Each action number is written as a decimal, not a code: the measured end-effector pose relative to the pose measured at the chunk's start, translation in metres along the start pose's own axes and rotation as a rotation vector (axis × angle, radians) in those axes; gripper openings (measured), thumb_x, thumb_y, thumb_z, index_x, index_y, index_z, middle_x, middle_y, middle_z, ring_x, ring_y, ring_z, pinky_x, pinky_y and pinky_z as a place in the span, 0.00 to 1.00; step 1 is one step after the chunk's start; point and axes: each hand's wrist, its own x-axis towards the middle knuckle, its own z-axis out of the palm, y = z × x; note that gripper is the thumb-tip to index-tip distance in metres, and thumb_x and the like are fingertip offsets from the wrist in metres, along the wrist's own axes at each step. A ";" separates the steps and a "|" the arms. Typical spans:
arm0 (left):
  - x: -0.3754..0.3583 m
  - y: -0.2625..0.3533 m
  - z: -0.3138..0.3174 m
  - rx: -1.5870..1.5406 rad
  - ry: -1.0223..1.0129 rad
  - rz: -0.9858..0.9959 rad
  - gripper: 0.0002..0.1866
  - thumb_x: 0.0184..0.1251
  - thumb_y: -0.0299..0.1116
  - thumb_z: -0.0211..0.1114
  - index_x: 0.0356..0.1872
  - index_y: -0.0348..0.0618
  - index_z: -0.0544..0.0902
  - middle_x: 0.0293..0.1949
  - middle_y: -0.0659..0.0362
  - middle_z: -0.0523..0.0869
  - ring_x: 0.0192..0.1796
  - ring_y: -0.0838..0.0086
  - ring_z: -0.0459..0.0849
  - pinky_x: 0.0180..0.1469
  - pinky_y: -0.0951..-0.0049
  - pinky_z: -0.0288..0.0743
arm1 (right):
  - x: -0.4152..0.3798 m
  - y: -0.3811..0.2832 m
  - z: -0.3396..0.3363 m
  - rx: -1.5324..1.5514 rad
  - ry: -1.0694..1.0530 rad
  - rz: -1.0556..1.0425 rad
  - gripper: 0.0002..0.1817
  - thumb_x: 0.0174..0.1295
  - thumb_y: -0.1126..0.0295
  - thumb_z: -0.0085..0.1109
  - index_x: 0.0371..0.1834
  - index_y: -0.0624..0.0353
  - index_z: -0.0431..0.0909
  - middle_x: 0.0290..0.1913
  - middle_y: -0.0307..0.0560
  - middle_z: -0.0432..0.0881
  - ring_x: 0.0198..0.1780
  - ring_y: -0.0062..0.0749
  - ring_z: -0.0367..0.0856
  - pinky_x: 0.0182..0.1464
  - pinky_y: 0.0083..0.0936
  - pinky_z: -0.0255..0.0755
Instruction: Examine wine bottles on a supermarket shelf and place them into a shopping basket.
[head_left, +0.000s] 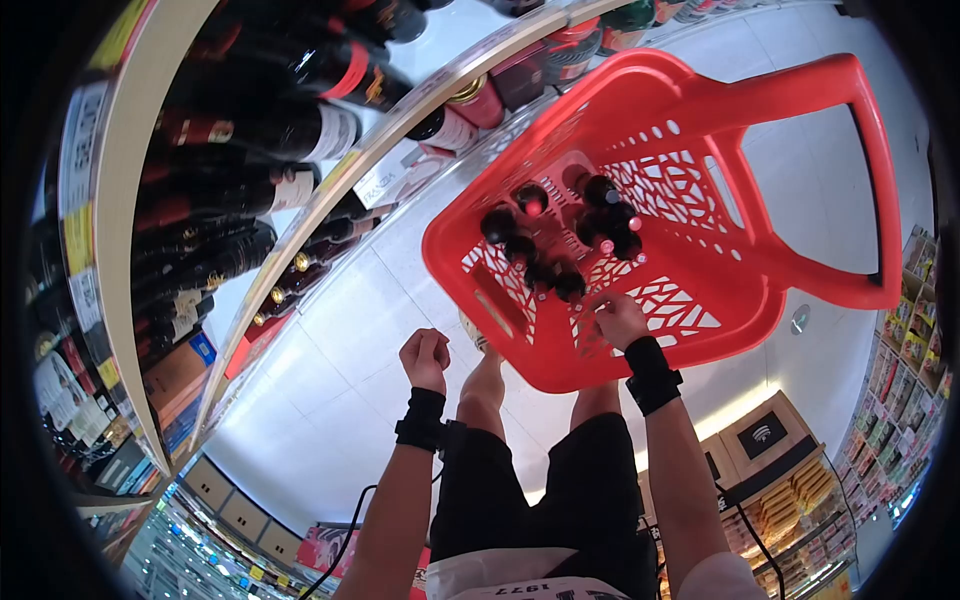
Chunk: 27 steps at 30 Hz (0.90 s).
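A red plastic shopping basket [590,372] with cut-out walls stands in front of me, its handle swung to the right. Inside are several dark bottles [500,226] standing upright in two groups, some with pinkish-red cap tops. My right hand [622,320] is over the basket's near side, close to the nearest bottles, fingers loosely bent and slightly apart with nothing visible in them. Outside the basket, left of its near corner, my left hand [427,358] hangs with fingers curled into a loose fist. Nothing shows in it. Both wrists wear black bands.
Shelves on the left hold several lying wine bottles [230,190] behind a pale shelf edge [360,165] with price labels. More bottles and a pink can [480,103] stand on the lower shelf. Light floor tiles [345,320] lie below. Stocked racks [880,400] line the right.
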 end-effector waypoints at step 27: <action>0.003 -0.033 -0.104 0.012 -0.111 -0.084 0.05 0.65 0.21 0.61 0.40 0.41 0.78 0.30 0.60 0.81 0.29 0.75 0.81 0.30 0.76 0.74 | -0.051 0.077 0.160 0.031 0.115 0.016 0.11 0.61 0.65 0.60 0.42 0.58 0.84 0.38 0.56 0.87 0.44 0.50 0.87 0.49 0.39 0.80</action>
